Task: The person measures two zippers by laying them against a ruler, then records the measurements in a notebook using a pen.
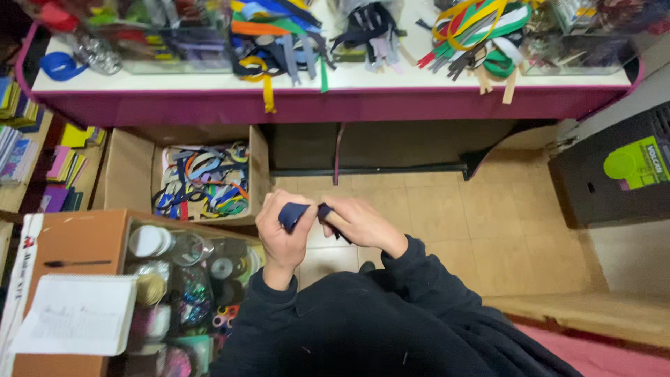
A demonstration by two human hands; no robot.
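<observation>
— Two hands at frame centre: left hand and right hand, both pinched shut on a dark navy strip, folded, short tail hanging below the right.

— Packages?

— Open cardboard box of coloured zippers, centre left. Black carton with lime-green label, right edge. White notepad on a brown box, lower left.

— Room?

— Bare beige tile floor right of centre, bounded above by a magenta-edged counter.

White counter at twelve o'clock: zipper heaps, clear bins. Tiled floor: cardboard boxes at nine o'clock.
</observation>
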